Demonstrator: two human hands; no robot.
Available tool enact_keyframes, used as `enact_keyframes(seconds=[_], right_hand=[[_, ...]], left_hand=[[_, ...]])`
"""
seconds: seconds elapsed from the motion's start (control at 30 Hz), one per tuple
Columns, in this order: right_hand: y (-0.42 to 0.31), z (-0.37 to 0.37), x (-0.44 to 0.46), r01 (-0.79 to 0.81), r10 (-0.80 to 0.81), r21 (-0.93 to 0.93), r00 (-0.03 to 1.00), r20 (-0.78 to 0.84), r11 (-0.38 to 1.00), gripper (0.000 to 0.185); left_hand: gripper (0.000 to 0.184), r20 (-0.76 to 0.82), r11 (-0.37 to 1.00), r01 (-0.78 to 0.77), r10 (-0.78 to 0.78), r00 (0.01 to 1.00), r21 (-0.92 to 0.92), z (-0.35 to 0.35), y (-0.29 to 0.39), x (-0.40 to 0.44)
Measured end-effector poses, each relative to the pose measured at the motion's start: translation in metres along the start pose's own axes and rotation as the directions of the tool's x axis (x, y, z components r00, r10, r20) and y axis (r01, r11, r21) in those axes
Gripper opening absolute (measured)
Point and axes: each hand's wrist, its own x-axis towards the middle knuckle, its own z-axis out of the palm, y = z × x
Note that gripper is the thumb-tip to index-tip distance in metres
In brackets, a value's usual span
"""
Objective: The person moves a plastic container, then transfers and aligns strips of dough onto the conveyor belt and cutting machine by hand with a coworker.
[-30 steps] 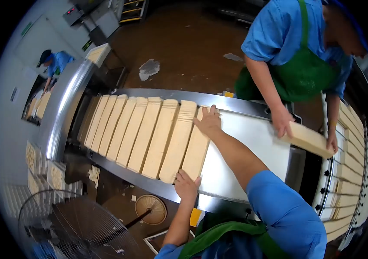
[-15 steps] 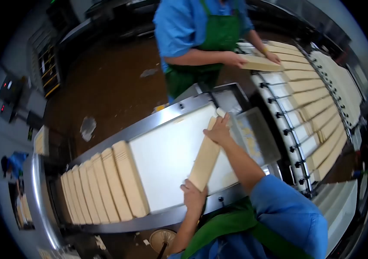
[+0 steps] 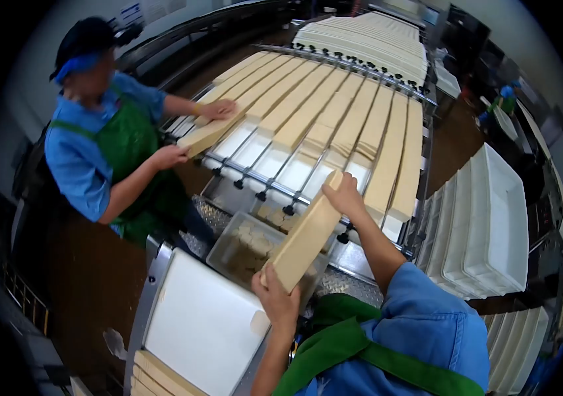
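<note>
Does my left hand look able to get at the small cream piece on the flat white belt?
Probably not just now: the left hand grips one end of the long cream block, though the small piece lies close and uncovered.

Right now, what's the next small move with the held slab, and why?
Probably ease the slab forward past the black knobs: left hand and right hand grip its opposite ends, it's over the bin, and bare white belt shows beyond the knobs.
</note>
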Motion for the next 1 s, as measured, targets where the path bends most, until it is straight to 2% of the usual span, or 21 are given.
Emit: enact_keyframes(seconds=[0.03,0.07,0.13,0.2,0.23,0.33,0.43,0.5,0.63,0.7,0.83,0.9,0.97,1.0], right_hand=[[0.013,-0.011,0.019,-0.045,0.054,-0.123,0.996,0.075,0.991,0.073],[0.025,-0.021,0.038,-0.061,0.069,-0.111,0.995,0.068,0.992,0.073],[0.048,-0.033,0.071,-0.014,0.132,-0.448,0.963,0.234,0.894,0.064],[0.071,-0.025,0.100,0.002,0.099,-0.404,0.968,0.230,0.915,0.062],[0.078,-0.021,0.115,0.016,0.076,-0.407,0.975,0.209,0.913,0.061],[0.082,-0.021,0.136,0.048,0.049,-0.435,0.977,0.208,0.899,0.060],[0.087,-0.014,0.151,0.027,0.105,-0.434,0.955,0.276,0.900,0.061],[0.098,-0.008,0.154,0.025,0.022,-0.463,0.995,0.096,0.886,0.058],[0.100,-0.015,0.166,0.034,0.022,-0.457,0.993,0.118,0.889,0.054],[0.105,-0.014,0.166,0.098,-0.107,-0.500,0.994,0.010,0.860,0.049],[0.106,-0.017,0.167,0.097,-0.114,-0.478,0.993,-0.006,0.873,0.044],[0.097,-0.021,0.150,0.219,-0.343,-0.478,0.921,-0.187,0.850,0.040],[0.091,-0.016,0.117,0.437,-0.495,-0.254,0.832,-0.252,0.863,0.043],[0.091,-0.013,0.097,0.563,-0.569,-0.100,0.790,-0.228,0.821,0.047]], left_hand=[[0.076,0.040,0.997,-0.072,0.074,0.996,-0.039,0.009,0.012,0.008],[0.075,0.078,0.988,-0.137,0.143,0.987,-0.077,0.019,0.022,0.014],[0.076,0.151,0.985,-0.148,0.161,0.975,-0.093,0.035,0.034,0.024],[0.076,0.270,0.959,-0.196,0.248,0.931,-0.204,0.045,0.043,0.033],[0.077,0.303,0.957,-0.212,0.265,0.915,-0.195,0.049,0.050,0.036],[0.074,0.357,0.958,-0.149,0.232,0.905,-0.245,0.061,0.056,0.044],[0.070,0.344,0.961,-0.117,0.201,0.917,-0.249,0.076,0.047,0.048],[0.068,0.355,0.966,-0.092,0.177,0.918,-0.243,0.081,0.053,0.054],[0.063,0.358,0.968,-0.079,0.163,0.919,-0.238,0.099,0.065,0.065],[0.062,0.362,0.971,-0.066,0.148,0.920,-0.229,0.110,0.063,0.066],[0.063,0.392,0.971,-0.053,0.144,0.908,-0.233,0.123,0.064,0.076],[0.061,0.420,0.969,-0.039,0.142,0.896,-0.245,0.130,0.069,0.084],[0.057,0.427,0.961,-0.220,0.272,0.862,-0.169,0.146,0.072,0.091],[0.057,0.424,0.958,-0.226,0.280,0.861,-0.174,0.149,0.072,0.091]])
